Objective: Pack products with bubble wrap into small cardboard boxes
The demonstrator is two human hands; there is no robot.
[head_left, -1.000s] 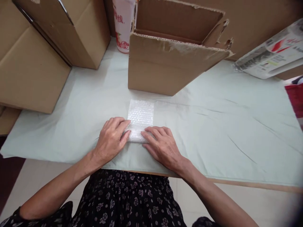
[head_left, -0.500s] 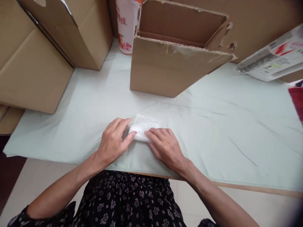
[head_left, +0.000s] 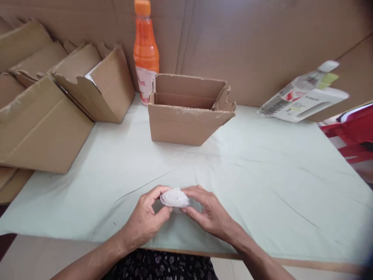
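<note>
A small bundle of whitish, see-through bubble wrap (head_left: 175,197) is held up between both hands, near the front edge of the table. My left hand (head_left: 148,212) grips its left side, fingers above and thumb below. On the other side, my right hand (head_left: 208,210) pinches the bundle's right end between fingertips and thumb. The bundle's rolled end faces me; whatever may be inside does not show. Beyond the hands stands an open cardboard box (head_left: 177,123) with a torn rim.
Pale green cloth (head_left: 262,194) covers the table. Several cardboard boxes (head_left: 43,132) crowd the left side. An orange bottle (head_left: 145,54) stands behind the middle box. At the back right, a clear bottle (head_left: 305,83) leans beside a white jug (head_left: 323,101). Red items (head_left: 355,132) lie past the right edge.
The bubble wrap has been lifted off the cloth and turned so its rolled end faces me. My left hand has closed on it. The view has tilted up, showing more of the back.
</note>
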